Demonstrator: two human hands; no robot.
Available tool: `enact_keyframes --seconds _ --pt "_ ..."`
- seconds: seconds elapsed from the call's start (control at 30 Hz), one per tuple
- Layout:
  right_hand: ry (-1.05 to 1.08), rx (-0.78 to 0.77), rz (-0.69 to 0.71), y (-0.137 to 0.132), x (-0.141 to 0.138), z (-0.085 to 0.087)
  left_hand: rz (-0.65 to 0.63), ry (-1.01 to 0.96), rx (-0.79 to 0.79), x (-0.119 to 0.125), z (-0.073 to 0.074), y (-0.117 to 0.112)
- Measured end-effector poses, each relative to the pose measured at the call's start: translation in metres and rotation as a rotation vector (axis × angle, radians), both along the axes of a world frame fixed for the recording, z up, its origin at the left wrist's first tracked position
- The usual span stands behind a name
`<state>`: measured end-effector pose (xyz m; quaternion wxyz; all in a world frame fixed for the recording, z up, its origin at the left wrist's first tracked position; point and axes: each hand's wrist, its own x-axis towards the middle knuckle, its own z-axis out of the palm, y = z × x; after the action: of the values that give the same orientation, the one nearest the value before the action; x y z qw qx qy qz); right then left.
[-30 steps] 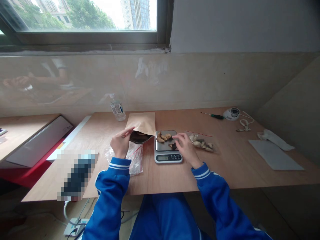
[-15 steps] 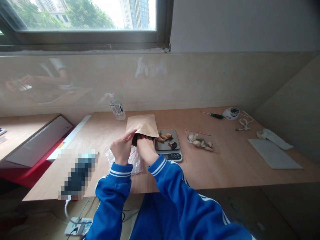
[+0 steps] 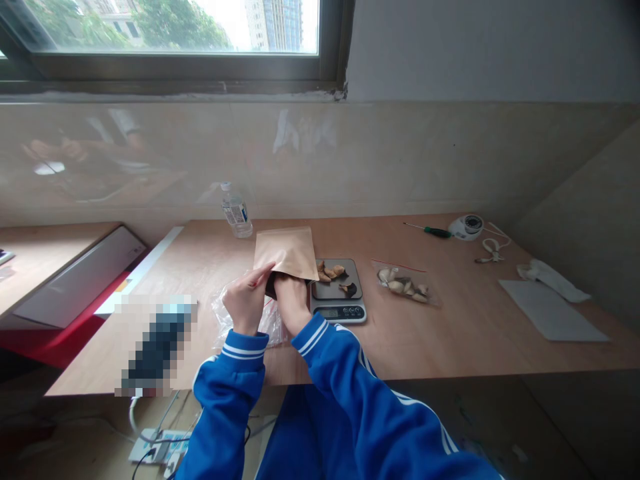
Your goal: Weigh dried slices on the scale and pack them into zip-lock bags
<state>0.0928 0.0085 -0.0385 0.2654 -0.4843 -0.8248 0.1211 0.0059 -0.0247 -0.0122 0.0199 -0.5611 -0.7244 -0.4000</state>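
Pinched at its lip by the left hand (image 3: 246, 303), a kraft paper pouch (image 3: 286, 250) lies on the table (image 3: 450, 333) beside a kitchen scale (image 3: 334, 289), the right hand (image 3: 291, 301) reaching inside, its grip hidden; likely light and floppy, best held at that lip

Makeshift workroom/packing spot in a city bldg: bare plywood bench (image 3: 450, 333) against tiled wall, window (image 3: 175, 27) w/ high-rises outside, digital scale (image 3: 337, 297), kraft pouch (image 3: 285, 252), zip bag (image 3: 405, 285) of pale pieces, screwdriver (image 3: 429, 231), water bottle (image 3: 236, 215), power strip (image 3: 155, 450) on floor under bench.
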Motion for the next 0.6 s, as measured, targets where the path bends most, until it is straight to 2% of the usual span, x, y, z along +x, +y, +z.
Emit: enact_keyframes --seconds 0.07,0.13,0.23,0.37,0.47,0.6 --pt "-0.071 -0.024 -0.118 -0.008 0.004 0.004 0.006 -0.012 -0.005 0.0 0.0 0.0" --pt "-0.107 -0.002 -0.169 -0.018 0.009 0.009 0.012 -0.025 -0.007 -0.001 0.0 0.001" --pt "-0.037 0.059 -0.113 -0.037 0.019 0.017 0.022 -0.037 -0.008 -0.001 0.003 0.001" --pt "0.281 0.06 -0.036 -0.064 0.047 0.022 0.031 -0.02 -0.034 -0.004 0.006 0.003" --pt "0.434 0.083 -0.09 -0.071 0.078 0.01 0.036 -0.028 -0.034 -0.009 0.006 0.006" --pt "0.292 0.122 -0.169 -0.051 0.113 -0.015 0.065 -0.053 -0.015 -0.013 0.005 0.013"
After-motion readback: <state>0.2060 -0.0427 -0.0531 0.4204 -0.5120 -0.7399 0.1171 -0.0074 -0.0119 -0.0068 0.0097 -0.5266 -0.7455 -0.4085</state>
